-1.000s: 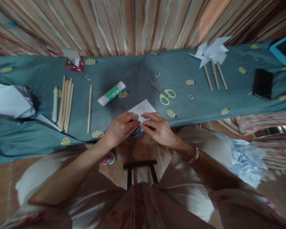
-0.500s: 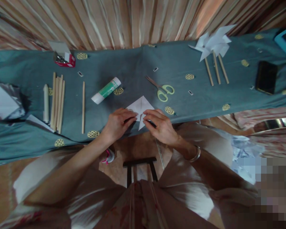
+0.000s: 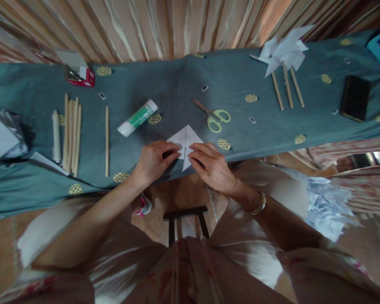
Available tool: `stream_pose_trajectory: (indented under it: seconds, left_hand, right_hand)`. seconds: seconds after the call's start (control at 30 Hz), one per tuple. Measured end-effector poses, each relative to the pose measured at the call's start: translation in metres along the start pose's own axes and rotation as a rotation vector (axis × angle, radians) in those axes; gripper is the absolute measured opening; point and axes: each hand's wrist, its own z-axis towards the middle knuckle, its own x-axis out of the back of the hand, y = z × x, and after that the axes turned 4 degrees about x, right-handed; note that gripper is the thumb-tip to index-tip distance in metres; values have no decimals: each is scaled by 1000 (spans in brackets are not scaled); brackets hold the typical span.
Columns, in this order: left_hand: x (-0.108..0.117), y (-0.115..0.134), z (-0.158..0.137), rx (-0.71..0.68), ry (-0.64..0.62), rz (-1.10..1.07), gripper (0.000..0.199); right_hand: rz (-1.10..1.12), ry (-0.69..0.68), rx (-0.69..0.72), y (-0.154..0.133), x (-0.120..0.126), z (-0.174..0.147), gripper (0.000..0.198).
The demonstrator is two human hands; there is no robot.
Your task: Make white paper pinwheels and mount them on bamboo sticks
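Between my hands, at the table's front edge, is a folded white paper point(image 3: 186, 136) with a pointed top and a triangular flap hanging toward me. My left hand point(image 3: 156, 162) pinches its left side between thumb and fingers. On the other side, my right hand point(image 3: 212, 164) is closed on the right part, its fingertips near the centre crease. Just beyond the paper lie scissors point(image 3: 213, 116) with light green handles, blades apart. A green and white glue stick point(image 3: 137, 118) lies to the left of them.
Left on the green cloth point(image 3: 174, 80) are a single wooden stick point(image 3: 107, 141), several bundled sticks point(image 3: 71, 135), a white candle-like stick point(image 3: 56, 137), a red box point(image 3: 82, 77) and stacked paper point(image 3: 3, 133). Right are paper pinwheels point(image 3: 285, 50) and a dark phone-like object point(image 3: 354, 98).
The view has shifted slightly, so table items sit a little further left and higher. Both hands keep hold of the paper, with barely any change in their pose.
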Motion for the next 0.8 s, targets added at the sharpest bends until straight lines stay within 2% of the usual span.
stream_pose_trajectory:
  seconds: [0.8]
  left_hand:
    - [0,2,9,86,-45,53,18]
  right_hand:
    - [-36,-10,24,-1,1,0,21]
